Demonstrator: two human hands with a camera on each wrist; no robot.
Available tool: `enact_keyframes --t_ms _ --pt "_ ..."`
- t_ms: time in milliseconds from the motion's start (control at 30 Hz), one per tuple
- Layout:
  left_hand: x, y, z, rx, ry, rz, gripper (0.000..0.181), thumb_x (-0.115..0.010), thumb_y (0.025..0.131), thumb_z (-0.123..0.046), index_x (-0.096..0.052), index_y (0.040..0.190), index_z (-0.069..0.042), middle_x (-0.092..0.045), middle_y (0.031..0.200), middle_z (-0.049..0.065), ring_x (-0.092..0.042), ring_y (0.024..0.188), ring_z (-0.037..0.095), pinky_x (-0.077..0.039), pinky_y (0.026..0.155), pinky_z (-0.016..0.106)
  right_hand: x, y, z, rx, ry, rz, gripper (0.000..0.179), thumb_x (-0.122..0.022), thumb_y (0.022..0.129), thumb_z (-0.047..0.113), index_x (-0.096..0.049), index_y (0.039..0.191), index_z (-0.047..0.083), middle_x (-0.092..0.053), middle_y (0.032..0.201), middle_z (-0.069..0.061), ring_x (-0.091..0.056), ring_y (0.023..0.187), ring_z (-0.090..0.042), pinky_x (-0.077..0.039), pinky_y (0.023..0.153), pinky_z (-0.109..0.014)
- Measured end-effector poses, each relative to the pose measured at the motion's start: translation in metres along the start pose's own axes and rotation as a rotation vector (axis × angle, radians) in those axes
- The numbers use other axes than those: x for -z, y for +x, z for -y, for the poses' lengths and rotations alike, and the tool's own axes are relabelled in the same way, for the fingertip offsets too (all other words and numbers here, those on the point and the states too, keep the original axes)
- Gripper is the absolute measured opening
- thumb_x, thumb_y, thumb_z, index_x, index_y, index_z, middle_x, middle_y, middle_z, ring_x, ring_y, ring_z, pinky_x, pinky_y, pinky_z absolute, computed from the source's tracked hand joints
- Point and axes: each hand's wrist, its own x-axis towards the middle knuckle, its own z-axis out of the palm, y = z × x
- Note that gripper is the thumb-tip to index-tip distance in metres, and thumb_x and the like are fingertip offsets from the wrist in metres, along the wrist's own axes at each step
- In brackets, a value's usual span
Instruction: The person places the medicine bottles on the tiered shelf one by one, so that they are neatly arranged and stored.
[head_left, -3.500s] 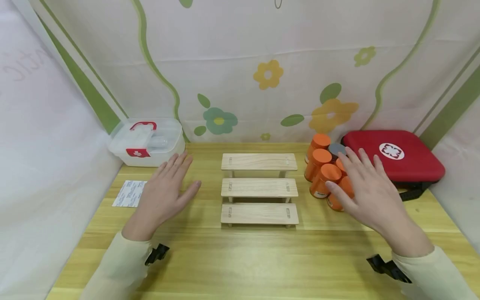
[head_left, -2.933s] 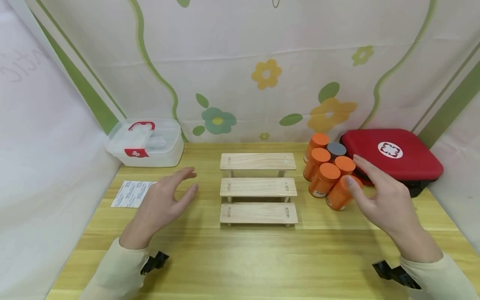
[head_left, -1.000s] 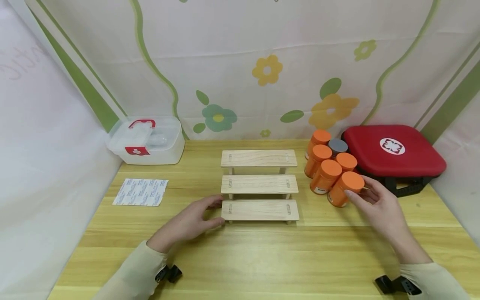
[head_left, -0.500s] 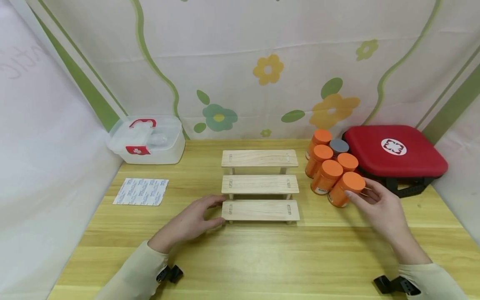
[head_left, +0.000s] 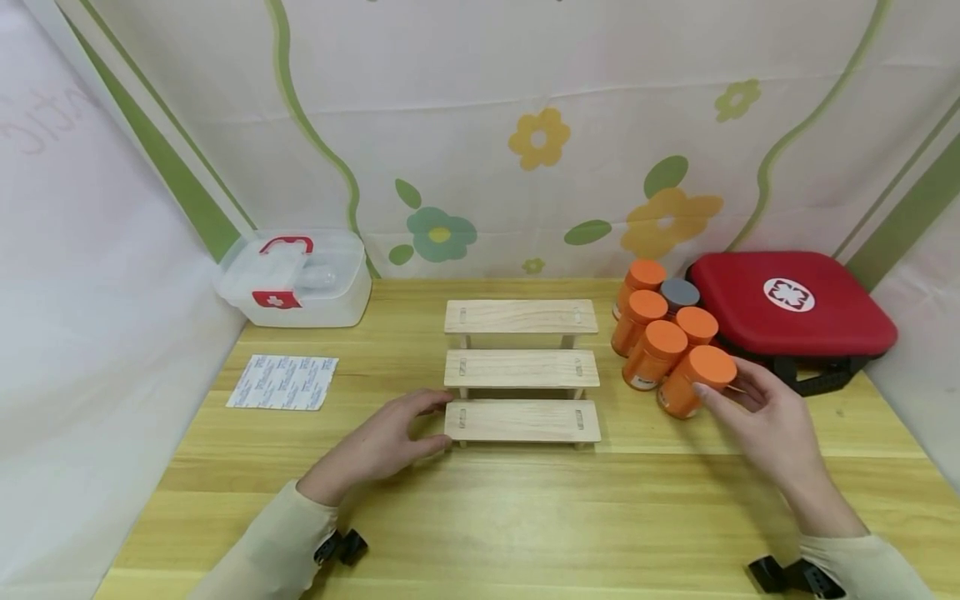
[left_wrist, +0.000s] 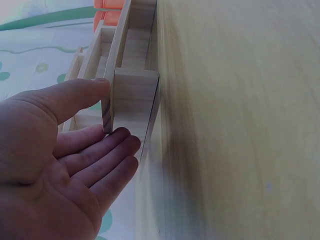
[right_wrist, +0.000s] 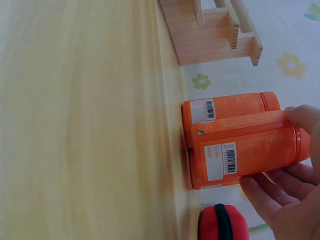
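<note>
My right hand (head_left: 772, 417) grips the nearest orange pill bottle (head_left: 678, 393) near its lid, thumb on one side and fingers on the other. In the right wrist view this bottle (right_wrist: 245, 152) shows a barcode label, with another orange bottle (right_wrist: 227, 107) close beside it. Several more bottles (head_left: 651, 358) stand grouped behind, one with a grey lid (head_left: 679, 293). At the left end of the wooden three-step rack (head_left: 522, 421), my left hand (head_left: 378, 442) holds the lowest step, thumb at its front edge and fingers at its back edge. The left wrist view shows thumb and fingertips around the step's end (left_wrist: 108, 107).
A red first-aid case (head_left: 795, 304) with a black handle lies right of the bottles. At the back left stands a translucent first-aid box (head_left: 322, 292). A printed blister sheet (head_left: 281, 383) lies in front of it on the wooden table (head_left: 525, 525). A patterned curtain (head_left: 480, 83) hangs behind.
Both hands came down from hovering: the left onto the rack's lowest step, the right onto the nearest bottle. In the last half second, that bottle has shifted slightly right, away from its neighbours.
</note>
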Motion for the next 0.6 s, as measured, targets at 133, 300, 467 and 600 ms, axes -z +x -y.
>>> enact_keyframes --t_ms 133,300,467,600 --pt "0.0 0.0 0.0 0.004 0.004 -0.005 0.058 -0.078 0.101 -0.023 -0.057 0.154 -0.01 -0.061 0.156 0.013 -0.061 0.14 0.035 -0.05 0.119 0.058 0.001 -0.005 0.005 0.024 0.017 -0.037 0.065 -0.083 0.097 0.022 -0.055 0.152 -0.001 -0.056 0.124 0.03 -0.059 0.104 0.022 -0.051 0.087 0.002" --pt "-0.001 0.0 0.0 0.01 0.009 -0.01 0.058 -0.078 0.101 -0.024 -0.057 0.154 -0.011 -0.061 0.156 0.012 -0.061 0.141 0.034 -0.05 0.12 0.058 0.001 -0.009 0.013 0.071 0.03 -0.078 0.061 -0.084 0.096 0.017 -0.058 0.149 0.0 -0.057 0.126 0.028 -0.06 0.107 0.018 -0.05 0.09 0.002" --pt "-0.001 0.0 0.0 0.009 0.016 -0.012 0.058 -0.078 0.101 -0.023 -0.058 0.154 -0.011 -0.061 0.156 0.012 -0.061 0.141 0.034 -0.05 0.12 0.058 0.001 -0.013 0.022 0.121 0.041 -0.102 0.058 -0.084 0.095 0.011 -0.06 0.147 0.002 -0.06 0.127 0.026 -0.061 0.11 0.014 -0.05 0.092 0.001" --pt "-0.001 0.0 0.0 0.008 0.019 -0.013 0.058 -0.079 0.101 -0.023 -0.058 0.154 -0.01 -0.062 0.155 0.012 -0.061 0.141 0.034 -0.05 0.12 0.058 0.001 -0.015 0.029 0.16 0.056 -0.119 0.057 -0.084 0.093 0.004 -0.061 0.146 0.002 -0.062 0.129 0.023 -0.063 0.112 0.01 -0.05 0.093 0.001"
